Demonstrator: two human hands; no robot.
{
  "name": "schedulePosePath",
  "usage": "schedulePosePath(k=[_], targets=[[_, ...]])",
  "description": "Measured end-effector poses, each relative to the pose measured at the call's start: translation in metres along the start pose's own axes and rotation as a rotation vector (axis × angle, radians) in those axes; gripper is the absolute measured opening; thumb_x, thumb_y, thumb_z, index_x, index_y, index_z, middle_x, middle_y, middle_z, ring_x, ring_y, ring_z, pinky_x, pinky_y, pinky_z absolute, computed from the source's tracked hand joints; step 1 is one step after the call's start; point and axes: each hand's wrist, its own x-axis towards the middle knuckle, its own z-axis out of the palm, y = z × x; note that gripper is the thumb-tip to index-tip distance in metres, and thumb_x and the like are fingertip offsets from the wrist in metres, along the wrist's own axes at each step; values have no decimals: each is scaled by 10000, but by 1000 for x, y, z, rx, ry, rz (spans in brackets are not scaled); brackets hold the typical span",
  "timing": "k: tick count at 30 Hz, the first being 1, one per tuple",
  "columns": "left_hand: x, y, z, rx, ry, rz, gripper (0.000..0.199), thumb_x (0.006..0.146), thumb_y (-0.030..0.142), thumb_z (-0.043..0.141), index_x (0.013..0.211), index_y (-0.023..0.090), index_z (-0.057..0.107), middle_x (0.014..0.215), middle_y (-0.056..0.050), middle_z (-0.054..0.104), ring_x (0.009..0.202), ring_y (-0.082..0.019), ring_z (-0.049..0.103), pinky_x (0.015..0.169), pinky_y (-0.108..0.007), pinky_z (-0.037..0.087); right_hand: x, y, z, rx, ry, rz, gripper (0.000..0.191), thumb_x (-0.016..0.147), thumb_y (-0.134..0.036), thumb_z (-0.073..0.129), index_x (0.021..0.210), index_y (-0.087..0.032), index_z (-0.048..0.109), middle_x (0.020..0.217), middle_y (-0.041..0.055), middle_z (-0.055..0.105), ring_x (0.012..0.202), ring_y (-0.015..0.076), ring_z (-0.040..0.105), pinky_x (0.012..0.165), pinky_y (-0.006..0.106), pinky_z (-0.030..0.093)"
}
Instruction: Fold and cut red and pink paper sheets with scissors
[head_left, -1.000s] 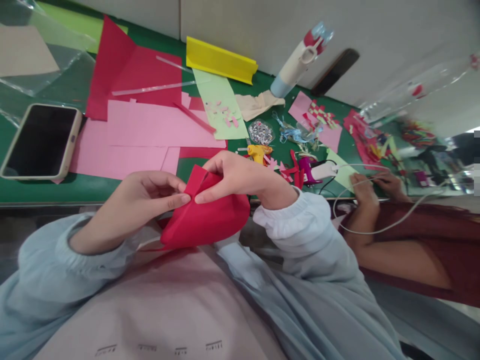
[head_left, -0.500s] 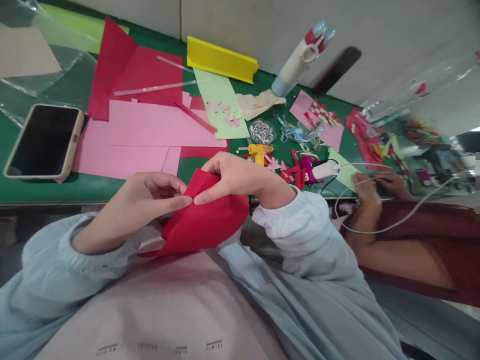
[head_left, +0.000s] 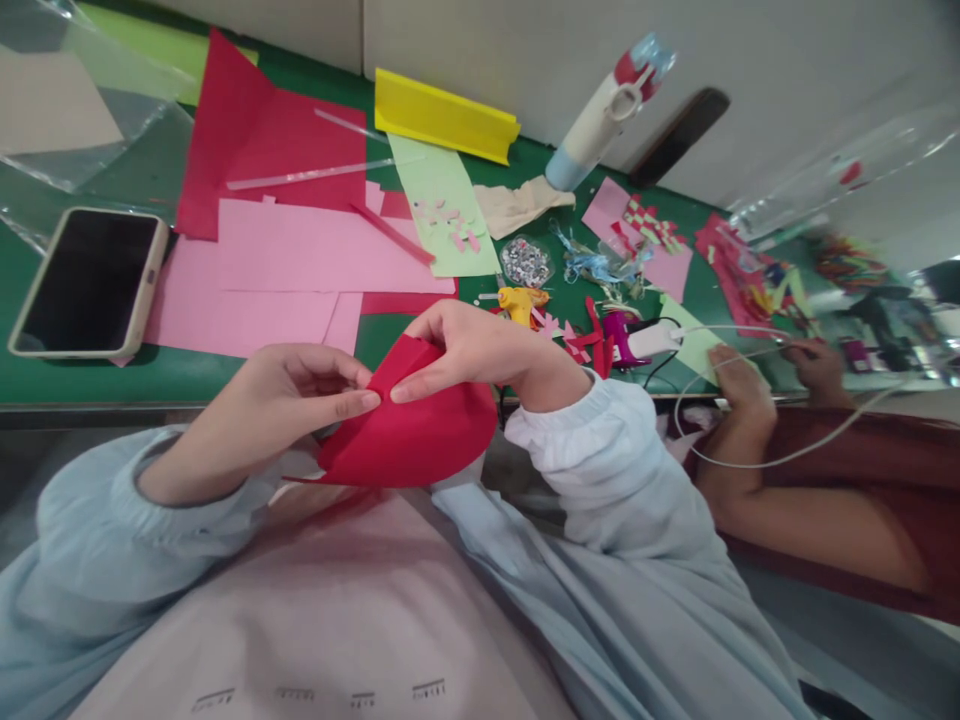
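A red sheet of paper (head_left: 420, 430), bent into a curve, is held over my lap at the table's front edge. My left hand (head_left: 315, 390) pinches its upper left part between thumb and fingers. Close beside it, my right hand (head_left: 457, 355) grips the same sheet, thumb on the near face and the other fingers behind, partly hidden. The two thumb tips are almost touching along a folded strip at the top. Just beyond my right hand lie a yellow glue gun (head_left: 523, 303) and small red and pink paper scraps (head_left: 577, 345).
Pink sheets (head_left: 315, 245), a red folder-like sheet (head_left: 292, 130) and a phone (head_left: 90, 280) lie on the green table. A bottle (head_left: 600, 120) and a dish of beads (head_left: 526, 262) stand behind. At right, a co-worker's hands (head_left: 742, 385) are near a white cable (head_left: 757, 465).
The lower edge of the red paper has risen slightly, while my hands keep nearly the same grip. The co-worker's hands have shifted a little to the right.
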Motion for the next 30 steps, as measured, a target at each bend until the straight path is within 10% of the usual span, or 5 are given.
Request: schedulePosePath(k=[30], targets=[[1,-4,7,-32,104,112,216,702,316,822,770,147,706,666,-10,689,558,-103,619,464,-156,499,6,-4,-1,-148,24,-7,317,627,-361,827,819,-123,740,735,-8,664,709,120,578,626,220,405]])
